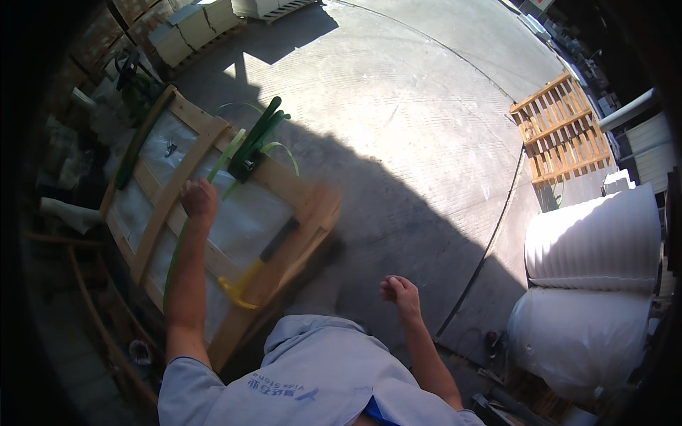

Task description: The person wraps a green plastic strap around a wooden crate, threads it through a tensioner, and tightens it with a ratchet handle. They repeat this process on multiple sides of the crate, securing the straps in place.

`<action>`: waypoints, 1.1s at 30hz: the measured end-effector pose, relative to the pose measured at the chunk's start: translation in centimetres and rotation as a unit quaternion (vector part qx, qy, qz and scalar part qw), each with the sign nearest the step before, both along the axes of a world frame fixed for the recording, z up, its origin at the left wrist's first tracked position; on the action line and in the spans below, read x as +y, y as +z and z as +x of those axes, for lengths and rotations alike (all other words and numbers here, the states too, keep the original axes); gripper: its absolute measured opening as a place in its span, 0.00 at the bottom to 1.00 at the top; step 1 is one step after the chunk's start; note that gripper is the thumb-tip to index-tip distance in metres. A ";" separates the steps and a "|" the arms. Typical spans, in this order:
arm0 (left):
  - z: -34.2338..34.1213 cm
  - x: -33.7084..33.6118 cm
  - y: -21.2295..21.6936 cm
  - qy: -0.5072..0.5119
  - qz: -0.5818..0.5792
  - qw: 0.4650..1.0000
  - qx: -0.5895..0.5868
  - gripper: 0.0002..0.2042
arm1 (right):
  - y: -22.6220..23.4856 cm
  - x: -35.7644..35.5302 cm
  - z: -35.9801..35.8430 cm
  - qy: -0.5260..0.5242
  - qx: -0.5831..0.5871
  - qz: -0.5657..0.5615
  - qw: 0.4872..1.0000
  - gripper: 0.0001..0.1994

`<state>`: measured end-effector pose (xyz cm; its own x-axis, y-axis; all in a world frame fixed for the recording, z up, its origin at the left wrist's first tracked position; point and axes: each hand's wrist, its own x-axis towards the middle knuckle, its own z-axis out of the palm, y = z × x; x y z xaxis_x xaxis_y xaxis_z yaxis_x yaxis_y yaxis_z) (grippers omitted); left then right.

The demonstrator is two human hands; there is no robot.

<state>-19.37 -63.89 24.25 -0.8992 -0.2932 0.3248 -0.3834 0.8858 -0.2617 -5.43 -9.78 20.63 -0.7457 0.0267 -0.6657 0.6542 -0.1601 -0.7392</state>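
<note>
Left hand was raised over the wooden crate, closed on a green strap that ran down along the crate's long left rail toward its lower corner. Right hand was held out over the concrete floor, well apart from the crate, fingers curled into a loose fist; could not tell whether anything was inside. On the crate, near its lower right edge, lay a hammer with a yellow head and a black grip, flat on the clear plastic wrap between the wooden slats. At the upper edge of the crate stood a black strapping tool with green handles, more loops of green strap around it. Farther off on the floor, by its far right side, lay a bare wooden pallet. Near the right edge of the floor stood two big white rolls of foam, one upon the other, the lower one wrapped in plastic.
</note>
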 end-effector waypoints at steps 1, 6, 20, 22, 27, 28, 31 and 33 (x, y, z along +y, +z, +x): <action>-1.8 0.1 0.0 0.017 0.027 0.999 -0.002 0.10 | -0.1 0.1 -1.7 0.005 -0.001 0.010 1.000 0.12; -11.9 0.3 0.2 0.076 0.234 0.969 0.033 0.15 | 0.7 0.9 -10.2 0.009 -0.031 0.035 0.999 0.12; -24.9 6.8 5.1 0.055 0.443 0.885 0.131 0.20 | 1.9 1.6 -32.8 0.159 -0.011 0.035 0.987 0.12; -25.1 7.6 5.4 0.068 0.442 0.883 0.140 0.20 | 1.8 1.0 -37.2 0.211 0.022 0.033 0.977 0.12; -25.2 10.3 6.2 0.111 0.363 0.909 0.173 0.23 | 4.3 -1.7 -50.0 0.385 0.173 0.103 0.901 0.12; -25.2 11.1 6.3 0.133 0.370 0.904 0.167 0.23 | 5.5 -2.6 -52.5 0.428 0.229 0.108 0.867 0.11; -25.1 13.1 6.9 0.170 0.372 0.898 0.164 0.22 | 8.8 -7.8 -57.6 0.466 0.347 0.084 0.810 0.11; -25.2 14.0 7.3 0.163 0.370 0.900 0.160 0.21 | 10.6 -12.3 -59.9 0.514 0.427 0.080 0.740 0.12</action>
